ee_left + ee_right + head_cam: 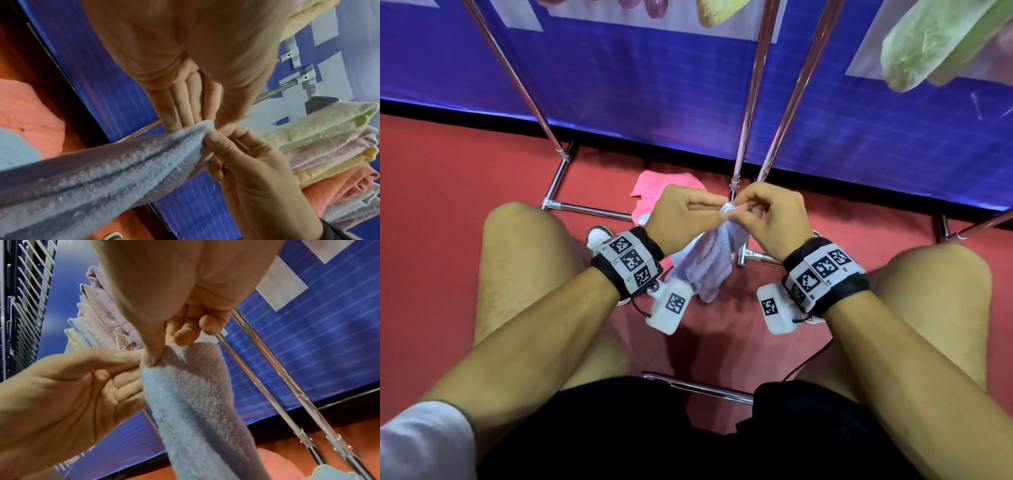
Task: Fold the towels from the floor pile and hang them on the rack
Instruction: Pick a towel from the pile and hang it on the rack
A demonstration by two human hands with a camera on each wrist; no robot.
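Pinching one top corner together, the left hand and right hand meet at the centre of the head view, thumbs and forefingers closed on the light blue towel. Its bunched length hangs from that pinch toward 6 o'clock, between the knees, its lower end near the red floor. Both hands are equally near, so spreading it open likely calls for one hand to slide along the top edge to find the next corner. At 11 o'clock from the hands a pink towel lies on the floor. The chrome rack rises toward 12 o'clock, its poles close behind the knuckles and liable to catch the cloth. Folded towels already hang on its rails above.
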